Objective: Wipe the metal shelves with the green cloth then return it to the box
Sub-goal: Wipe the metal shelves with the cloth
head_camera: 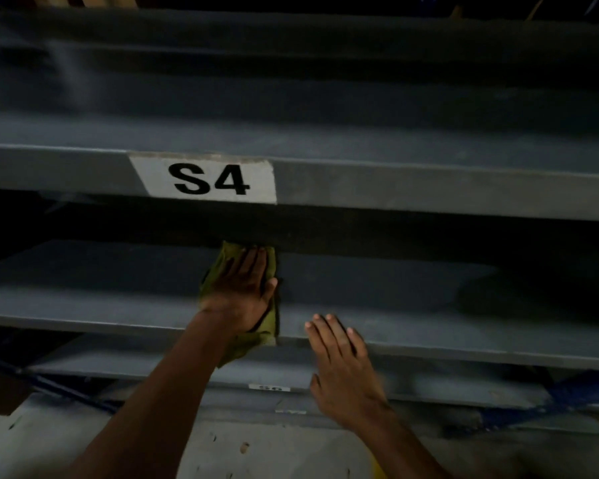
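My left hand (241,288) lies flat on the green cloth (270,321), pressing it onto a grey metal shelf (412,299) below the shelf edge labelled S4 (210,179). The cloth pokes out beyond my fingertips and hangs over the shelf's front lip under my wrist. My right hand (343,361) is empty, fingers together and stretched flat, its tips resting at the front edge of the same shelf, right of the cloth. The box is not in view.
More grey metal shelves stack above (325,98) and below (153,361), the lower one with a small label (269,387). Blue frame braces (59,387) cross at the bottom left and right. Pale concrete floor (187,444) lies beneath. The scene is dim.
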